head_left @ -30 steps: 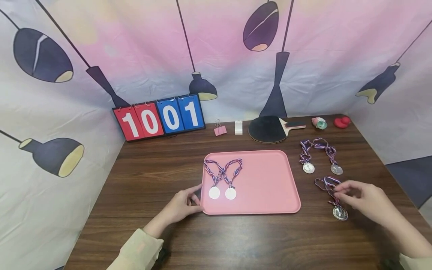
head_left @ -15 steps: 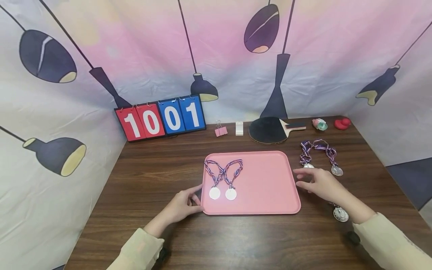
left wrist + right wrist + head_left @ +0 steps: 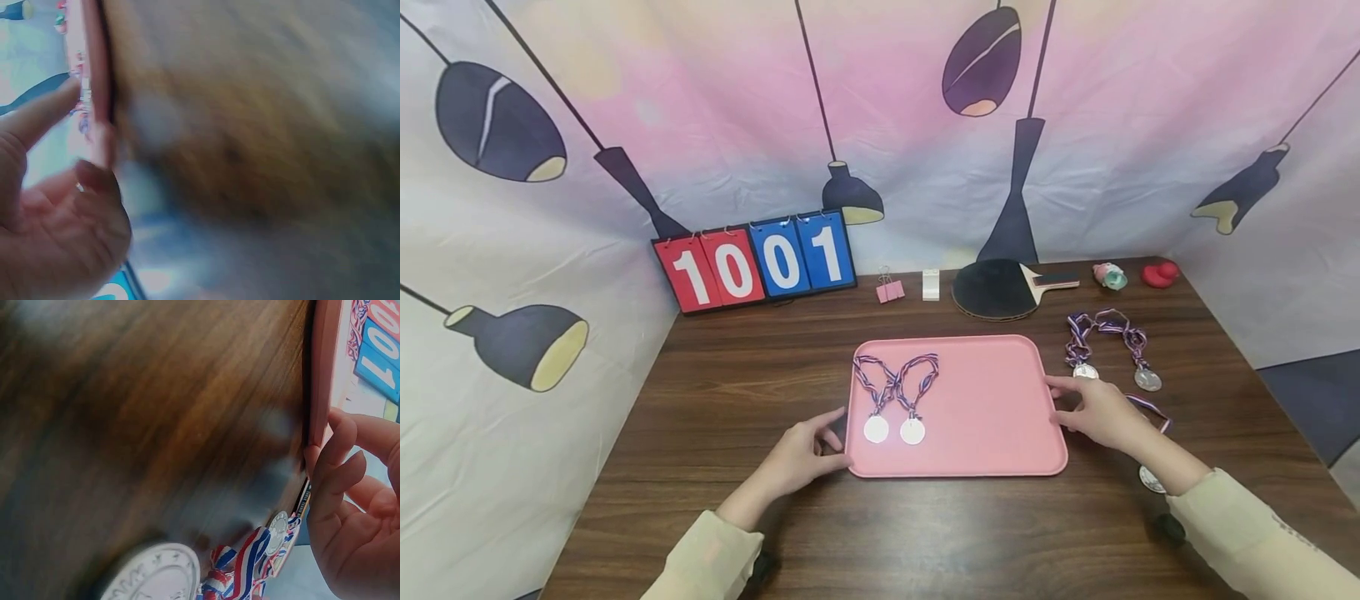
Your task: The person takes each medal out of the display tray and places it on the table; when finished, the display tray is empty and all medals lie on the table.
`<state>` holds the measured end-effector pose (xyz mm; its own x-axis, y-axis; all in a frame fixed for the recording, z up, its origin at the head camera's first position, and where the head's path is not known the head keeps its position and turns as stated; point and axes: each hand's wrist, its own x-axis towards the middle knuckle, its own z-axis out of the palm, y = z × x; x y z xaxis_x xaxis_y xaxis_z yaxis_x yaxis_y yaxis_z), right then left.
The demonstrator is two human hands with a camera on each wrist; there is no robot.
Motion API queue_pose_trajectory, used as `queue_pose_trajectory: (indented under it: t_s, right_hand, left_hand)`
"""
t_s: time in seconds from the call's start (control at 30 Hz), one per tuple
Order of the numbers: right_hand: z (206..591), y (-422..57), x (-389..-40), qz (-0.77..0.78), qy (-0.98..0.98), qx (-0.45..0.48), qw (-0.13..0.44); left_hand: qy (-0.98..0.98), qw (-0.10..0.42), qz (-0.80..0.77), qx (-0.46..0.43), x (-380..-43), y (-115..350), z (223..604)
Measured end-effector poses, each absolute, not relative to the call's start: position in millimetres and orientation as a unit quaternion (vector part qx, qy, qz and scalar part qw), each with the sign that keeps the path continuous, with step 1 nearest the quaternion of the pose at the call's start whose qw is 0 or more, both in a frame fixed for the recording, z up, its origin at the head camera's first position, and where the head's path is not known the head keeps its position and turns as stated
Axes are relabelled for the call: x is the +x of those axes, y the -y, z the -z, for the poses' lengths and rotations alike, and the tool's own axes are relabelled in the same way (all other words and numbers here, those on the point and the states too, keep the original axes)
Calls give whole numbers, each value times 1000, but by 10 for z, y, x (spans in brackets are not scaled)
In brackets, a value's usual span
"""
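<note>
A pink tray [image 3: 988,400] lies on the brown table, carrying two medals [image 3: 876,429] on striped ribbons at its left side. My left hand [image 3: 801,450] touches the tray's left edge with index finger and thumb spread apart along it, the other fingers bent. At the right edge, my right hand [image 3: 1101,408] touches the rim with thumb and index finger. The right wrist view shows those fingertips at the tray's side wall [image 3: 322,369]. Two more ribboned medals [image 3: 1147,379] lie beyond the right hand. Another medal [image 3: 1150,479] is partly hidden under the right forearm.
Along the back of the table are a flip scoreboard [image 3: 756,262], a pink binder clip [image 3: 891,290], a small white object [image 3: 931,285], a table tennis paddle [image 3: 996,289], a small pink-and-green figure [image 3: 1109,276] and a red rubber duck [image 3: 1161,273]. A printed cloth [image 3: 737,100] hangs behind.
The right hand has moved left, from the ribbon of the nearest loose medal to the tray's right edge. My left hand has stayed at the left edge.
</note>
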<state>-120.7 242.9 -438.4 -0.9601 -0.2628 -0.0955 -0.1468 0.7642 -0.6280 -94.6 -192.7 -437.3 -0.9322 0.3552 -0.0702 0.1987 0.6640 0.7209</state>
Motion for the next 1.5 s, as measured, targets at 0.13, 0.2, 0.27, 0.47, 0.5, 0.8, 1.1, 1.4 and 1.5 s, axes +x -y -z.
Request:
queue_pose_trajectory:
  t_s: [0.13, 0.2, 0.27, 0.47, 0.5, 0.8, 1.1, 1.4, 1.5]
  right_hand:
    - [4388, -2437, -1197, 327, -934, -109, 90]
    - [4392, -2440, -1196, 328, -934, -108, 90]
    - [4397, -2441, -1199, 329, -934, -107, 91]
    - [4397, -2437, -1209, 335, -931, -105, 97]
    - [4397, -2436, -1210, 335, -931, -106, 96]
    - [4400, -2438, -1208, 339, -930, -110, 94]
    - [4399, -2430, -1193, 341, -928, -114, 93]
    - [4404, -2427, -1191, 347, -926, -119, 91]
    - [4405, -2428, -1189, 350, -925, -118, 93]
  left_hand:
    - [-915, 66, -380, 123, -975, 1845, 4308]
    - [-914, 51, -385, 120, -996, 1786, 4300]
    - [-913, 34, -390, 117, -1014, 1724, 4309]
    - [-935, -7, -339, 98, -1071, 1588, 4396]
    - [-941, -10, -326, 96, -1081, 1575, 4407]
    - [-958, 6, -274, 85, -1130, 1494, 4391]
    - [-967, 11, -239, 92, -1145, 1462, 4394]
    - [-961, 6, -254, 113, -1156, 1473, 4426]
    - [-957, 5, -264, 119, -1159, 1483, 4429]
